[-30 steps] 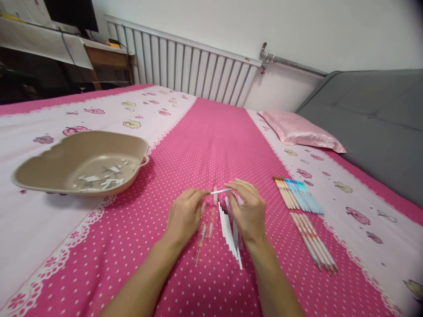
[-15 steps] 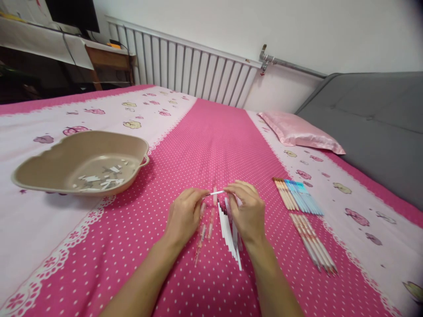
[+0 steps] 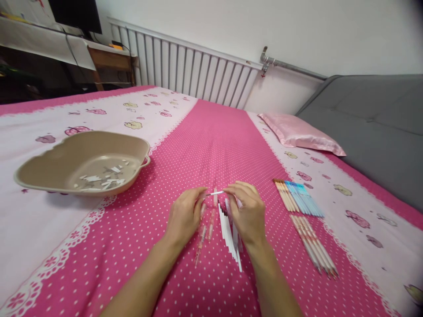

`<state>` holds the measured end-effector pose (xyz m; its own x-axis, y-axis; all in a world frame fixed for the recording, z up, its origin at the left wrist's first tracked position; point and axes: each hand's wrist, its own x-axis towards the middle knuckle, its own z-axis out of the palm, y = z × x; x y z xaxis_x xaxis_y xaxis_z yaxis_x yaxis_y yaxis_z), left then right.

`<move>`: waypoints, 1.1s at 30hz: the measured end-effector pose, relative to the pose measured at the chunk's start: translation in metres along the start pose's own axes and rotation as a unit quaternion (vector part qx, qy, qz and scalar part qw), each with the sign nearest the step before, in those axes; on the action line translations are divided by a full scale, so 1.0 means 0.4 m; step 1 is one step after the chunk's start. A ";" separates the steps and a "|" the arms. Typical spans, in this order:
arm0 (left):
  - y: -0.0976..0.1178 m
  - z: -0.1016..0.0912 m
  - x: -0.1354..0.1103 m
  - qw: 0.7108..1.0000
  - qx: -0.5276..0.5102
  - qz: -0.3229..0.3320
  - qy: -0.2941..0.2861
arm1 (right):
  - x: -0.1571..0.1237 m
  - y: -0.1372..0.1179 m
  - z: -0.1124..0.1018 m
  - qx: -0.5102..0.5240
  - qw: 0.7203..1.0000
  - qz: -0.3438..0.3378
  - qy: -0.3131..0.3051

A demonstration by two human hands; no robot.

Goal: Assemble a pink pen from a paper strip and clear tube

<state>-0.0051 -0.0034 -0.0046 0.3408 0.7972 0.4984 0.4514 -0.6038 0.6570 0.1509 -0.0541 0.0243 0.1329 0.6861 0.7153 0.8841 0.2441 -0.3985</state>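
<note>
A white pen refill (image 3: 216, 193) with a dark tip spans the gap between my two hands. At its tip end, my left hand (image 3: 185, 212) is closed in a pinch. My right hand (image 3: 247, 211) pinches the white end between thumb and fingers. Below them, a row of white pen refills (image 3: 228, 233) lies on the bedspread, partly covered by my right hand. Clear pinkish pen parts (image 3: 201, 240) lie scattered beside my left hand, and another clear pen piece (image 3: 215, 199) lies just behind the held refill.
On the left stands a beige basin (image 3: 82, 145) with small white and grey pieces in it. To the right lie blue pens (image 3: 304, 198), tan pens (image 3: 284, 193) and pale pink pens (image 3: 313, 244) in rows. A pink pillow (image 3: 297, 130) rests near the grey headboard (image 3: 370, 114).
Both hands stay almost where they were, still pinching the refill. The whole view has shifted very slightly.
</note>
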 end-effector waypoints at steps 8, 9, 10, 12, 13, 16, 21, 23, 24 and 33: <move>0.001 0.000 -0.001 1.000 -0.022 -0.006 -0.004 | 0.000 -0.002 0.000 0.008 1.000 -0.002 0.004; 0.002 -0.001 0.000 1.000 -0.026 -0.006 -0.004 | 0.000 -0.001 0.000 0.012 1.000 -0.005 0.002; 0.003 -0.001 0.000 1.000 -0.029 -0.007 -0.004 | 0.000 0.000 0.000 0.016 1.000 -0.006 0.000; 0.005 -0.001 0.000 0.999 -0.034 -0.008 -0.003 | 0.000 0.001 0.002 0.020 1.000 -0.005 -0.005; 0.006 -0.001 0.000 0.999 -0.036 -0.007 -0.003 | -0.001 0.000 0.003 0.020 1.000 -0.004 -0.009; 0.008 -0.002 -0.002 0.999 -0.042 -0.004 -0.005 | -0.005 -0.008 0.008 0.030 0.998 -0.005 -0.061; 0.009 -0.004 -0.001 1.000 -0.024 0.009 0.001 | -0.015 -0.031 0.019 0.074 0.982 -0.031 -0.174; 0.008 -0.005 0.002 1.000 -0.007 0.010 0.002 | -0.017 -0.033 0.022 0.087 0.980 -0.038 -0.173; 0.007 -0.005 0.003 1.000 0.000 0.009 0.001 | -0.017 -0.033 0.024 0.088 0.982 -0.039 -0.163; 0.017 -0.028 0.001 0.971 0.221 -0.085 -0.019 | -0.015 -0.019 0.034 0.044 0.990 0.027 -0.134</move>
<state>-0.0111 -0.0070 0.0064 0.2563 0.8897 0.3777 0.8114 -0.4104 0.4162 0.1375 -0.0509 0.0152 0.0459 0.8539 0.5185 0.8346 0.2524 -0.4896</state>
